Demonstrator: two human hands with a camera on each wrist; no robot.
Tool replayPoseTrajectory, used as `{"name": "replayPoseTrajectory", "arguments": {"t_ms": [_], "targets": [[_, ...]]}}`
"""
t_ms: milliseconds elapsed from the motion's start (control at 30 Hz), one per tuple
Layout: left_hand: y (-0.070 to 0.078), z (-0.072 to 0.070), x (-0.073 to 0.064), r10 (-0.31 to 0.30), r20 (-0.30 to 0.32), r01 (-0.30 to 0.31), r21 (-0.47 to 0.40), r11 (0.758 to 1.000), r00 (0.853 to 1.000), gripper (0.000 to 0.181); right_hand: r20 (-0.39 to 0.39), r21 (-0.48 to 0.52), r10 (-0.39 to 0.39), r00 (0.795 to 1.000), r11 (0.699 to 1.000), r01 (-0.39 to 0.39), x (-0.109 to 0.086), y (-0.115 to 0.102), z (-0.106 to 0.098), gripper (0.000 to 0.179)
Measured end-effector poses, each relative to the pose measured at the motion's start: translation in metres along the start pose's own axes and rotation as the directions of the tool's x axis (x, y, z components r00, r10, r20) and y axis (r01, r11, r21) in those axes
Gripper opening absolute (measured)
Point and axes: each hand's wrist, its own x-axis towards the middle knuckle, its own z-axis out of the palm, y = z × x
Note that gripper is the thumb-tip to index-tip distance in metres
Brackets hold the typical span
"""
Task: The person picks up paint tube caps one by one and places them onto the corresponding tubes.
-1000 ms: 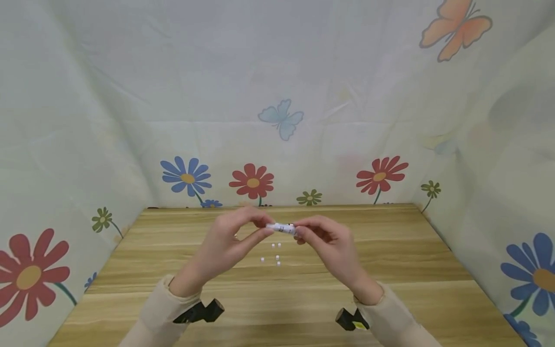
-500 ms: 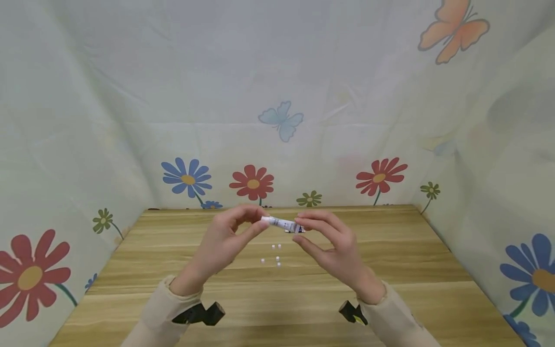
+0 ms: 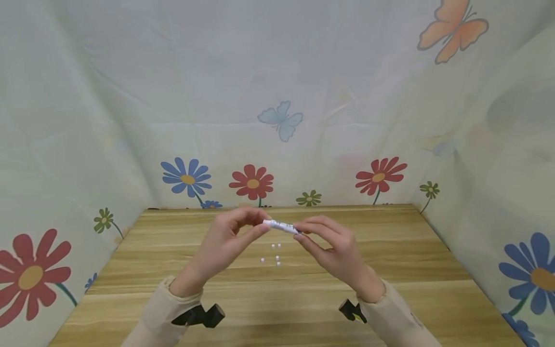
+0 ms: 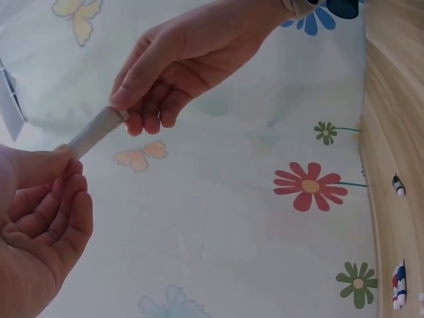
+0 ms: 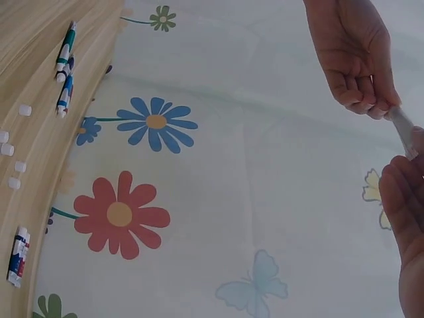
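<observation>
A slim white paint tube (image 3: pixel 283 226) with dark print is held above the table, nearly level. My left hand (image 3: pixel 230 241) pinches its narrow white end between thumb and fingers. At the other, flatter end, my right hand (image 3: pixel 331 248) grips the tube with thumb and fingertips. The left wrist view shows the tube (image 4: pixel 97 134) as a pale stick between both hands. Below it, several small white caps (image 3: pixel 277 258) lie on the wooden table (image 3: pixel 277 308).
Toward the back of the table, mostly behind the hands in the head view, lie a green tube (image 5: pixel 65 48), a blue tube (image 5: pixel 65 97) and a blue-and-red tube (image 5: pixel 18 257). A flowered cloth (image 3: pixel 277 159) hangs behind the table and along its sides.
The tube's narrow end has shifted slightly left with my left hand. My right fingers spread and moved along the flat end half a second ago, and now pinch it again.
</observation>
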Motion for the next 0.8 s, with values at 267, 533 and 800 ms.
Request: {"name": "replayPoseTrajectory", "arguments": {"t_ms": [267, 533, 800], "targets": [[-0.0025, 0.0039, 0.0000, 0.168, -0.003, -0.166, 0.171, 0.971, 0.986, 0.015, 0.065, 0.040, 0.236, 0.970, 0.970, -0.238, -0.0054, -0.0002, -0.0005, 0.013], [-0.0028, 0.0045, 0.0000, 0.266, 0.028, -0.265, 0.213, 0.940, 0.964, 0.022, 0.196, 0.146, 0.452, 0.870, 0.864, -0.481, -0.0041, -0.0073, -0.0027, 0.015], [-0.0059, 0.0043, -0.0004, -0.014, -0.055, 0.019, 0.091, 0.996, 0.998, 0.015, 0.083, 0.055, 0.274, 0.958, 0.959, -0.279, -0.0073, 0.0026, 0.0009, 0.025]]}}
